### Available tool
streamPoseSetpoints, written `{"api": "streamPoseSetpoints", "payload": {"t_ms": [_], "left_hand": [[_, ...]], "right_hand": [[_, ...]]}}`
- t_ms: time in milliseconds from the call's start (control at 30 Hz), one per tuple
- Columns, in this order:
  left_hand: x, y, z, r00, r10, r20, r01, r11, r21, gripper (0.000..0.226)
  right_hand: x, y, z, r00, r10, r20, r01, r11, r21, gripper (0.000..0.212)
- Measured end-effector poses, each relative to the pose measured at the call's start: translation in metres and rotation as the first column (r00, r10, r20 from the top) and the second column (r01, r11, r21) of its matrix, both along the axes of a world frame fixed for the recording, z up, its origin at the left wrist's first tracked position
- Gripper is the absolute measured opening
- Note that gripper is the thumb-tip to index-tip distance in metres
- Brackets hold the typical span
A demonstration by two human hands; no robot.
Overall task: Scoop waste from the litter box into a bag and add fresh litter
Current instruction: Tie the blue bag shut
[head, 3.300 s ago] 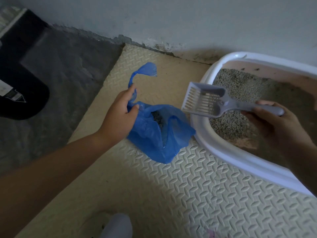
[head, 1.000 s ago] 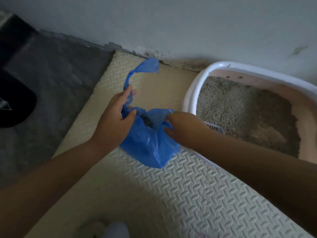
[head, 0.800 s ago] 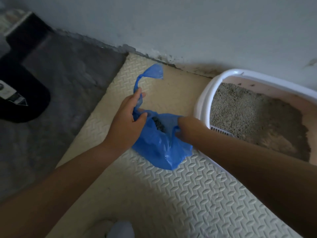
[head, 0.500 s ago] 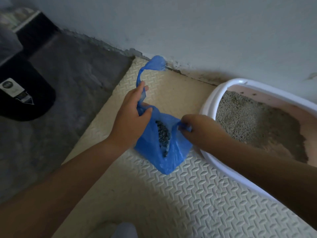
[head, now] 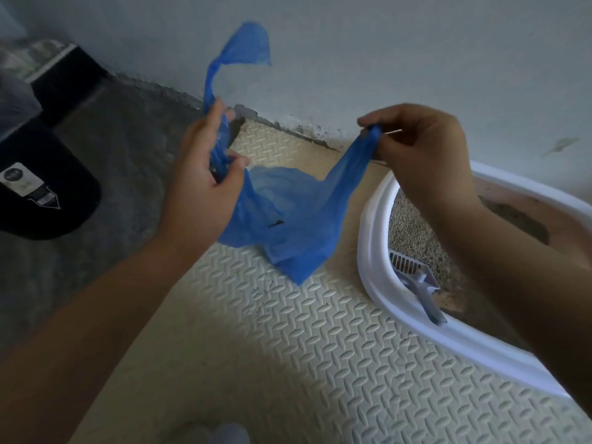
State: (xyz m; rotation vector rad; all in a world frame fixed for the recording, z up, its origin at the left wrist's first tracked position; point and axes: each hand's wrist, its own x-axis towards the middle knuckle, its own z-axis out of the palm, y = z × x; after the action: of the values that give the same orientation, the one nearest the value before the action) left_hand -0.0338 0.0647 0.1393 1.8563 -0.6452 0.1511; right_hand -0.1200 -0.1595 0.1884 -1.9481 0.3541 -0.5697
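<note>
A blue plastic bag hangs above the cream foam mat, stretched between my two hands. My left hand grips one handle, whose loose end sticks up in front of the wall. My right hand pinches the other handle, up and to the right. The white litter box with grey litter lies at the right. A grey slotted scoop rests inside it against the near rim. What the bag holds is hidden.
The cream diamond-pattern foam mat covers the floor under the bag and box. A black container with a label stands at the left on grey concrete floor. A pale wall runs along the back.
Both hands have raised the bag off the mat and pulled its handles apart. The right hand, which earlier held the scoop, left it in the box and took the bag's right handle.
</note>
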Motion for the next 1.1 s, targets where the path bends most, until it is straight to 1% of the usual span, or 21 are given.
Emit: {"api": "streamPoseSetpoints", "payload": {"t_ms": [100, 167, 267, 367, 433, 500, 567, 600, 633, 700, 733, 800, 867, 900, 933, 1000, 1033, 1100], "left_hand": [[0.005, 0.003, -0.001, 0.999, 0.023, 0.033, -0.023, 1.0, -0.007, 0.058], [0.002, 0.002, -0.005, 1.0, 0.03, 0.006, -0.03, 1.0, -0.002, 0.054], [-0.002, -0.004, -0.002, 1.0, 0.011, -0.025, -0.011, 1.0, -0.02, 0.047], [-0.001, -0.017, 0.013, 0.999, -0.021, -0.037, 0.018, 0.995, -0.094, 0.044], [0.002, -0.026, 0.02, 0.997, -0.038, -0.066, 0.03, 0.993, -0.117, 0.043], [0.002, -0.032, 0.021, 0.992, -0.071, -0.105, 0.063, 0.995, -0.079, 0.043], [0.004, -0.033, 0.017, 0.987, -0.107, -0.117, 0.105, 0.994, -0.027, 0.043], [0.005, -0.033, 0.015, 0.987, -0.114, -0.111, 0.114, 0.993, -0.008, 0.043], [0.006, -0.033, 0.014, 0.988, -0.12, -0.101, 0.122, 0.992, 0.01, 0.043], [0.008, -0.034, 0.016, 0.987, -0.137, -0.085, 0.142, 0.988, 0.055, 0.045], [0.007, -0.035, 0.018, 0.985, -0.149, -0.086, 0.156, 0.985, 0.076, 0.046], [0.007, -0.042, 0.023, 0.975, -0.198, -0.106, 0.209, 0.972, 0.107, 0.053], [0.006, -0.053, 0.025, 0.95, -0.281, -0.137, 0.297, 0.947, 0.119, 0.057], [0.006, -0.057, 0.025, 0.937, -0.315, -0.149, 0.333, 0.935, 0.121, 0.055], [0.005, -0.062, 0.025, 0.933, -0.325, -0.154, 0.345, 0.929, 0.133, 0.051], [0.002, -0.07, 0.026, 0.94, -0.306, -0.148, 0.327, 0.933, 0.149, 0.04], [0.0, -0.073, 0.026, 0.939, -0.303, -0.161, 0.324, 0.937, 0.128, 0.034], [-0.002, -0.077, 0.027, 0.929, -0.307, -0.206, 0.321, 0.946, 0.038, 0.017]], "right_hand": [[0.009, -0.003, -0.011, 1.0, -0.013, -0.028, 0.016, 0.996, 0.092, 0.029], [0.011, -0.004, -0.017, 0.998, -0.027, -0.063, 0.034, 0.994, 0.107, 0.031], [0.016, -0.005, -0.013, 0.999, -0.026, -0.021, 0.029, 0.99, 0.14, 0.033], [0.023, -0.006, -0.001, 0.996, 0.011, 0.083, -0.029, 0.975, 0.22, 0.029], [0.027, -0.004, 0.002, 0.992, 0.06, 0.108, -0.085, 0.966, 0.242, 0.029], [0.028, -0.002, 0.001, 0.988, 0.132, 0.076, -0.149, 0.943, 0.297, 0.032], [0.027, 0.0, 0.001, 0.979, 0.198, 0.052, -0.202, 0.895, 0.398, 0.034], [0.026, 0.001, 0.002, 0.975, 0.215, 0.051, -0.217, 0.893, 0.393, 0.032], [0.026, 0.001, 0.003, 0.974, 0.222, 0.05, -0.226, 0.919, 0.323, 0.03], [0.025, 0.001, 0.006, 0.976, 0.215, 0.042, -0.217, 0.975, 0.039, 0.033], [0.024, 0.002, 0.008, 0.974, 0.222, 0.049, -0.216, 0.971, -0.103, 0.035], [0.022, 0.002, 0.011, 0.96, 0.27, 0.07, -0.232, 0.911, -0.342, 0.037], [0.021, 0.0, 0.013, 0.942, 0.322, 0.089, -0.227, 0.811, -0.539, 0.036], [0.02, 0.0, 0.014, 0.935, 0.34, 0.103, -0.221, 0.782, -0.582, 0.036], [0.021, -0.001, 0.014, 0.933, 0.342, 0.115, -0.212, 0.777, -0.592, 0.036], [0.021, -0.001, 0.014, 0.939, 0.318, 0.132, -0.188, 0.795, -0.577, 0.036], [0.021, 0.0, 0.013, 0.944, 0.302, 0.131, -0.181, 0.809, -0.56, 0.036], [0.021, 0.0, 0.013, 0.953, 0.275, 0.128, -0.173, 0.838, -0.517, 0.032]]}}
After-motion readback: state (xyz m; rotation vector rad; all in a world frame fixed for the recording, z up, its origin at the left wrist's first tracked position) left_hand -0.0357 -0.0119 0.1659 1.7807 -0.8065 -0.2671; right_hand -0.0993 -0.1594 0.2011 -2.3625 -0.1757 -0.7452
